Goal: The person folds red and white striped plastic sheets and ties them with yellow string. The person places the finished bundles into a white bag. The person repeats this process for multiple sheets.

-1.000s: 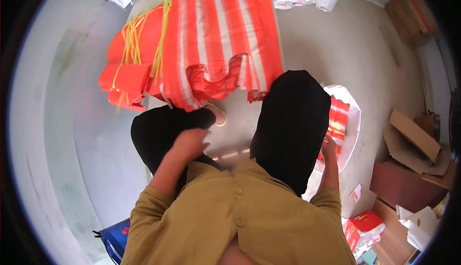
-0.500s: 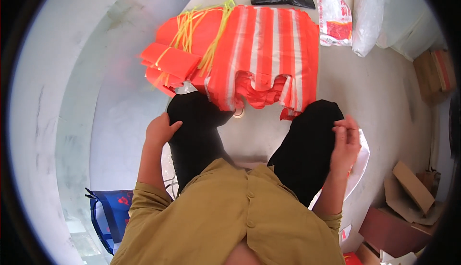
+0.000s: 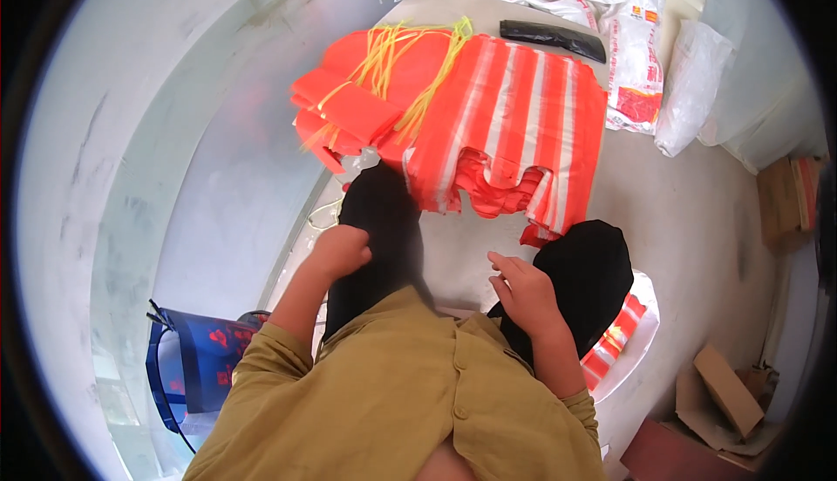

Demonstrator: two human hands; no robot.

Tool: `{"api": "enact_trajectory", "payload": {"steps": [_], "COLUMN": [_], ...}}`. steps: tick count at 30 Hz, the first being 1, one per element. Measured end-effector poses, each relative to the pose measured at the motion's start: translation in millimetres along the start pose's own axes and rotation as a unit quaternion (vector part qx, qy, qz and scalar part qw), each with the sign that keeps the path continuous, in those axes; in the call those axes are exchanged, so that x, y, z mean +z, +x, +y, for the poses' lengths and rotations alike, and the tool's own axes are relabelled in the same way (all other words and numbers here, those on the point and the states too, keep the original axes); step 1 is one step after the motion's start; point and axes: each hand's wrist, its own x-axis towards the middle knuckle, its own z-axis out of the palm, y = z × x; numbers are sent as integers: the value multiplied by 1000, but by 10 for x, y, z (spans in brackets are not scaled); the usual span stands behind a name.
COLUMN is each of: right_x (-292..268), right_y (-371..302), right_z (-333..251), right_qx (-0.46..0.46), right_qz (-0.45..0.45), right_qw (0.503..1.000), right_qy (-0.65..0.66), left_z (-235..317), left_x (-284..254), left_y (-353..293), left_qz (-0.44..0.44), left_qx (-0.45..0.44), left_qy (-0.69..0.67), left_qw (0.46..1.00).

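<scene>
My left hand is curled into a loose fist over my left thigh, with nothing showing in it. Between my knees, beside my right thigh, my right hand hovers with its fingers partly spread and nothing in them. In front of both knees lies a pile of red-and-white striped plastic bags, their cut handle ends towards me. At its left sit folded orange-red sheets, with yellow strips draped over them. Neither hand touches this pile.
A black rolled bag lies behind the pile. White printed sacks stand at the far right. Beside my right leg is a white bag holding striped bags. A blue bag stands at left, cardboard boxes at lower right.
My right hand has moved left, off my right knee to between my legs. My left hand has shifted inward and curled up. The view has turned, so the pile appears further right and lower.
</scene>
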Motion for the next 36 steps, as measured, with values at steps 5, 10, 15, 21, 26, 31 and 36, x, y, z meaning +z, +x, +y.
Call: {"api": "enact_trajectory", "payload": {"steps": [5,10,15,21,26,31,36], "right_x": [133,200,262,312,353,428,516], "right_y": [-3,-25,6,134,173,212,318], "right_z": [-55,-40,-74,-26,-36,-3,-23], "right_qx": [15,10,12,6,27,28,36], "right_qz": [-40,-83,-75,-89,-106,-124,-131], "right_qw": [999,996,996,993,992,989,987], "right_qy": [-18,-45,-56,-73,-64,-71,-80], "left_z": [462,239,115,89,65,18,-204], "left_x": [66,128,472,312,-21,208,341], "left_y": [-318,-267,-152,-93,-99,49,274], "left_qz": [-65,67,235,112,-59,166,222], "left_qx": [89,92,153,135,141,97,16], "left_qy": [5,-132,-44,-187,-217,-263,-219], "left_qw": [994,985,959,967,964,945,950]}}
